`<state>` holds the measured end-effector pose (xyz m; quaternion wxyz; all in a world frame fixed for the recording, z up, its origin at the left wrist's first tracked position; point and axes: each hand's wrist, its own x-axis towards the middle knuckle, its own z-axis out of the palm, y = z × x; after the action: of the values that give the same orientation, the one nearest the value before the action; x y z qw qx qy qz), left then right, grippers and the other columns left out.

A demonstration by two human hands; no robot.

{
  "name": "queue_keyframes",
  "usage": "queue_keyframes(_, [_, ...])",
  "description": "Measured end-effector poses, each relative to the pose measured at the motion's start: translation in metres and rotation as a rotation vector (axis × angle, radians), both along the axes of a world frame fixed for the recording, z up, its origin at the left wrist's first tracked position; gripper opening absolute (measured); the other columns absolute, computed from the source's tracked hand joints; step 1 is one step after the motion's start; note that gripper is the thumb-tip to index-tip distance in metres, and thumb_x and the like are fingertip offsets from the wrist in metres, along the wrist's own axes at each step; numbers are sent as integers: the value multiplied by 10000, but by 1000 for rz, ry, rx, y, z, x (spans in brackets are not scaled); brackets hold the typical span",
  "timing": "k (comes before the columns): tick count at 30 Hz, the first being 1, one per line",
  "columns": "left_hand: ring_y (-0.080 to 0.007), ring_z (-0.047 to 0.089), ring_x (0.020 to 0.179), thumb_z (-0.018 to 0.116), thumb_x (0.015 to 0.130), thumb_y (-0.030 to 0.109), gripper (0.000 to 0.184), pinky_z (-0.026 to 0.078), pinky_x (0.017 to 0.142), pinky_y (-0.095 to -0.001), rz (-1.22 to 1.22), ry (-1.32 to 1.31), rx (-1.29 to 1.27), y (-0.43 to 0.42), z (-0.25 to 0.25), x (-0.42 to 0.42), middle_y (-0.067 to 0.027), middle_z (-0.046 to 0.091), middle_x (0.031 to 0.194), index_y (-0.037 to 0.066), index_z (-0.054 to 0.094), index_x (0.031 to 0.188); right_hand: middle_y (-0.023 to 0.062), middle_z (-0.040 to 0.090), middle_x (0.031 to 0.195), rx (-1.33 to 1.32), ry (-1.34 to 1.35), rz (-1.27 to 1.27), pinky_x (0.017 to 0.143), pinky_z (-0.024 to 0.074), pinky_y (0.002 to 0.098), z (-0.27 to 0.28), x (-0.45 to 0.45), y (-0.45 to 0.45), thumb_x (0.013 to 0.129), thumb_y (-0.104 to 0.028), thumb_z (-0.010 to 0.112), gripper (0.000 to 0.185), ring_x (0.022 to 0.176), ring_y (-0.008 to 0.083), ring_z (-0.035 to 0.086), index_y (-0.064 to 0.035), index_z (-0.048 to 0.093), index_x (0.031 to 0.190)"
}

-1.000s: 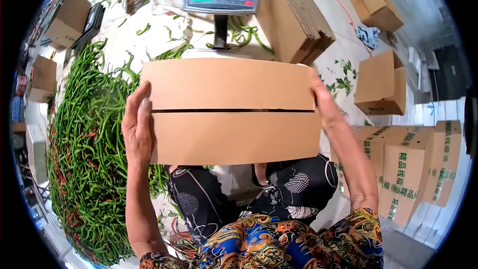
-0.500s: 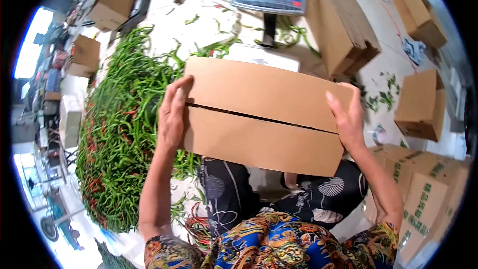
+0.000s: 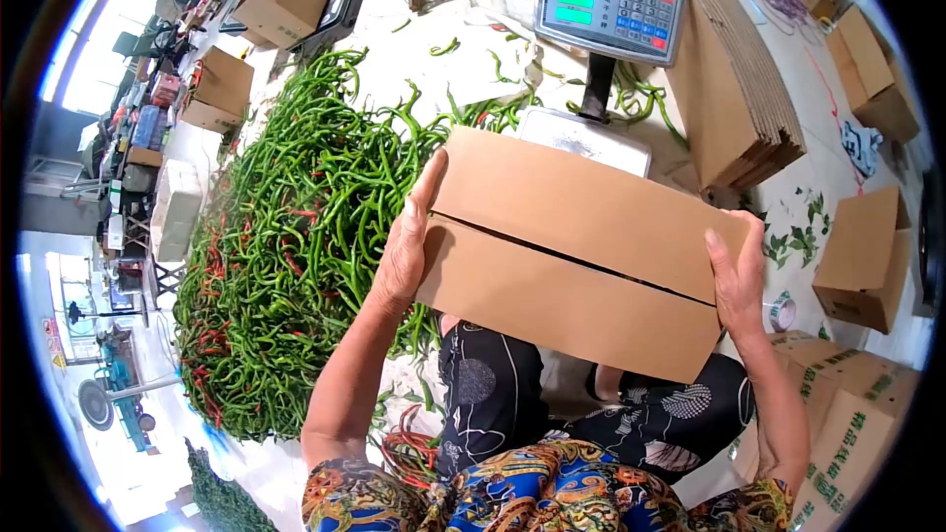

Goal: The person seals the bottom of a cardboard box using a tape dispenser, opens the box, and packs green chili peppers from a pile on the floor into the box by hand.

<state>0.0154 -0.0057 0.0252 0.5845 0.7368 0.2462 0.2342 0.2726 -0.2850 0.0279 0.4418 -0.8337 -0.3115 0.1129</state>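
Observation:
A brown cardboard box (image 3: 581, 236) with its two flaps folded together, a narrow dark gap between them, is held above my lap. My left hand (image 3: 406, 241) presses on its left end, fingers close together. At its right end my right hand (image 3: 739, 271) grips the edge, with the thumb on the top flap. Just beyond the box stands a digital scale, whose metal platform (image 3: 581, 140) is partly covered by the box and whose display (image 3: 611, 8) is lit green. What lies inside the box is hidden.
A large heap of green peppers (image 3: 305, 246) with some red ones lies at the left. Flattened cardboard sheets (image 3: 734, 69) lean right of the scale. An open box (image 3: 862, 256) and taped boxes (image 3: 838, 424) are at the right; a tape roll (image 3: 781, 312) lies near my right hand.
The view has swung left, so the scene appears further right. The box, held in both hands throughout, has tilted, its right end now lower in view. My right thumb has come onto the top flap.

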Motion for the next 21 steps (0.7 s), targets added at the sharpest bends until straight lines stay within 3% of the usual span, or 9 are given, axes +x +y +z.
queue_keyframes(2, [-272,241,1425,286,965,604,813,132,1164,-376,-16,30,29,1,3,-4,-195,291,1519,-36,266,1467,169,599,981,-18,27,1,810,467,378,1,1,-1,937,-337,577,430,888,262,591,-20,416,1180])
queue_keyframes(3, [-266,286,1405,454,898,644,897,177,1154,-382,-24,-31,7,-2,7,-4,-190,314,1509,-27,277,1466,166,598,982,-25,39,-1,807,467,376,2,2,-1,939,-336,576,427,887,259,590,-20,416,1178])
queue_keyframes(5, [-262,318,1388,631,808,618,968,228,1139,-385,-15,45,-53,-2,7,-7,-190,333,1500,-2,292,1470,193,575,1074,-55,30,-5,889,447,387,3,2,-2,943,-323,569,463,980,300,571,-6,402,1237])
queue_keyframes(6, [-259,412,1326,766,739,499,988,319,1097,-379,4,43,-39,1,6,-6,-188,388,1465,17,308,1470,204,559,1111,-74,-23,-22,917,435,390,3,1,-2,943,-314,567,471,1017,315,558,0,400,1252])
queue_keyframes(10, [-233,542,1184,821,723,315,930,467,964,-343,51,78,-196,0,14,-7,-177,491,1374,7,334,1453,237,484,1237,-171,-376,130,1007,382,404,2,9,1,926,-270,577,495,1153,367,482,16,401,1290])
queue_keyframes(13, [-256,420,1321,818,701,395,989,334,1086,-372,49,138,-221,2,21,-6,-175,399,1460,-7,320,1456,225,456,1241,-184,-374,151,990,388,412,3,7,2,897,-258,609,491,1152,365,465,23,423,1254])
queue_keyframes(19, [-265,379,1351,780,772,303,861,349,1081,-373,126,-20,-190,-3,5,5,-192,360,1478,-11,337,1439,186,448,1131,-219,-297,162,918,410,418,19,-11,11,856,-280,654,524,1033,344,478,27,427,1216])
queue_keyframes(20, [-209,556,1152,738,818,164,733,495,919,-331,134,-77,-157,-1,-5,5,-179,424,1441,12,365,1431,183,448,1120,-214,-315,163,914,411,415,19,-11,10,854,-284,657,527,1025,344,477,27,429,1213])
queue_keyframes(21, [-197,565,1133,734,823,157,726,502,902,-323,137,-63,-186,-3,-4,3,-173,426,1442,12,365,1431,180,447,1108,-208,-329,163,910,411,412,17,-10,9,851,-289,661,530,1017,343,475,26,430,1211])
